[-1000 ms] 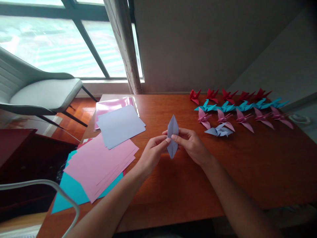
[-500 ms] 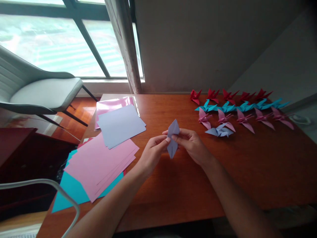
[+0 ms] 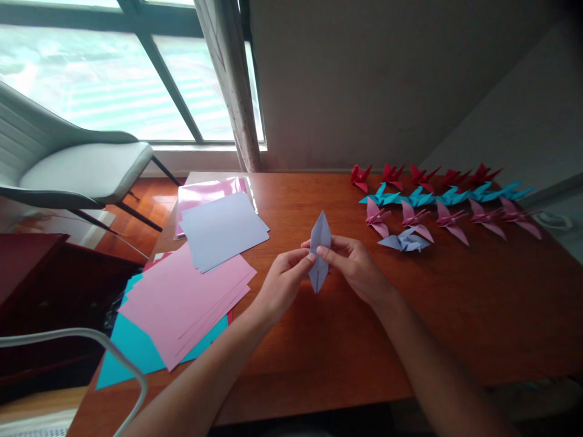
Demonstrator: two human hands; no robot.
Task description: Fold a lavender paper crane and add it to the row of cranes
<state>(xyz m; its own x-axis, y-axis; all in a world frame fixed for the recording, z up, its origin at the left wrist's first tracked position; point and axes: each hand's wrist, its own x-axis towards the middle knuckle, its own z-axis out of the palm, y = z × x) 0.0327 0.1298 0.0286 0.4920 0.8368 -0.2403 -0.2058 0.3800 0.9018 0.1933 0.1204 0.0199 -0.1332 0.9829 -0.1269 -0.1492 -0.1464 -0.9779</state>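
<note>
A pale lavender piece of folded origami paper point(image 3: 321, 229), shaped like a long narrow diamond, is held upright above the table between both hands. My left hand point(image 3: 291, 270) pinches its left edge, with the thumb on the near face. From the right, my right hand point(image 3: 353, 261) grips it, thumb pressed on the middle of the near face. Most of the fingers are behind the paper and out of sight. Right of my hands lies a finished lavender paper crane point(image 3: 405, 240), its wings spread on the table.
Rows of red point(image 3: 423, 177), blue point(image 3: 419, 196) and pink paper cranes point(image 3: 449, 221) stand at the table's back right. Stacked lavender sheets point(image 3: 223, 230), pink sheets point(image 3: 186, 297) and blue sheets point(image 3: 132, 346) lie at left. A chair point(image 3: 86, 170) stands beyond, by the window.
The folded paper's top point has risen slightly and now looks longer and sharper. Both hands keep their grip in nearly the same place.
</note>
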